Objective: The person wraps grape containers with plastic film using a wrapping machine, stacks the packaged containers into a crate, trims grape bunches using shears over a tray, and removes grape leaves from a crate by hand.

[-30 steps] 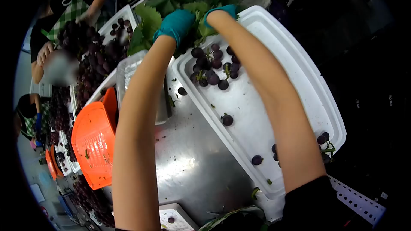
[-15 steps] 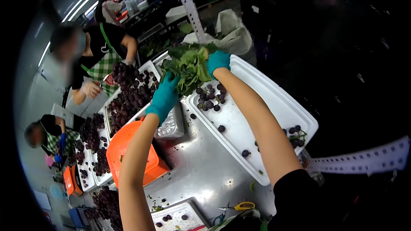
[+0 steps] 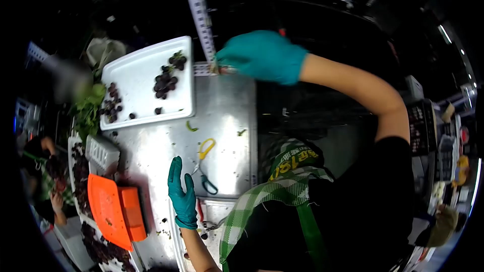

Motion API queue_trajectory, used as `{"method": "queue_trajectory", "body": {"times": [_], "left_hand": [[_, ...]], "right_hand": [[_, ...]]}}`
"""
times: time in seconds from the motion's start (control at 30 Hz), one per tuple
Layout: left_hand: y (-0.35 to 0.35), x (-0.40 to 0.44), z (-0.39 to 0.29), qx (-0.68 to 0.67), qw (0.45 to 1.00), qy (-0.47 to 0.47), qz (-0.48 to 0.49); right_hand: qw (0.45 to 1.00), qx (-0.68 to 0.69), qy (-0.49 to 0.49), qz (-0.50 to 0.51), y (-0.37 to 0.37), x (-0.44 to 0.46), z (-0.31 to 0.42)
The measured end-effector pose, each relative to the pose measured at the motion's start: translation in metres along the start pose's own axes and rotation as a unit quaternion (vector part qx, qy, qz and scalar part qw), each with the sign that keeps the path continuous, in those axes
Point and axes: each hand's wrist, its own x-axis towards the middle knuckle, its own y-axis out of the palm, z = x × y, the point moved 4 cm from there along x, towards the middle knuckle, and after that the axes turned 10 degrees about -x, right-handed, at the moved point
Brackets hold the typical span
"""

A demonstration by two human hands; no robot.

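Note:
My left hand [image 3: 182, 197], in a teal glove, is held up over the near end of the metal table. It is empty, with fingers straight and thumb apart. To its right lie yellow-handled scissors [image 3: 206, 148] and teal-handled scissors [image 3: 209, 186], their blades meeting. Out at the upper right, my right hand [image 3: 262, 56], also gloved in teal, reaches to the corner of a perforated metal post [image 3: 199, 17]. Its fingers point left and are blurred; what they hold, if anything, is unclear. A large white tray [image 3: 138, 73] carries dark grapes [image 3: 165, 83] beside that post.
Green leaves [image 3: 89, 103] lie at the tray's left end. An orange bin [image 3: 108, 211] and a clear plastic box [image 3: 102, 153] stand at left. A smaller tray [image 3: 176, 244] with red-handled scissors [image 3: 200, 210] is near me. A co-worker [image 3: 43, 171] stands at far left; another person [image 3: 438, 226] is at right.
My view has swung to the right. Both hands have left the leaves, which now lie at the tray's left end. My right hand has moved out to the post; my left has drawn back.

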Motion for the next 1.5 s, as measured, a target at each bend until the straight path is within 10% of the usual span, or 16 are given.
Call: {"method": "queue_trajectory", "body": {"times": [0.27,0.57,0.63,0.67,0.7,0.83,1.03,1.5], "left_hand": [[0.110,-0.006,-0.065,-0.045,0.995,0.051,0.067],[0.237,0.099,-0.158,-0.248,0.962,-0.101,0.056],[0.263,0.119,-0.169,-0.248,0.933,-0.245,0.090],[0.275,0.125,-0.171,-0.233,0.929,-0.272,0.097],[0.295,0.136,-0.125,-0.268,0.932,-0.194,0.150],[0.289,0.145,-0.133,0.027,0.965,-0.238,0.105],[0.283,0.129,-0.124,0.020,0.987,-0.135,0.081],[0.246,-0.077,-0.077,-0.343,0.924,-0.076,-0.153]], "right_hand": [[0.816,-0.234,0.529,-0.009,-0.089,-0.325,-0.218],[0.679,-0.188,0.709,-0.009,-0.113,-0.526,-0.438],[0.674,0.027,0.735,0.059,-0.086,-0.581,-0.503],[0.749,0.214,0.621,-0.083,-0.054,-0.636,-0.563],[0.739,0.214,0.636,-0.054,-0.059,-0.642,-0.569],[0.735,0.169,0.654,-0.050,-0.068,-0.611,-0.573],[0.756,0.150,0.627,-0.117,-0.110,-0.591,-0.500],[0.809,0.041,0.452,-0.375,-0.297,-0.517,-0.188]]}}
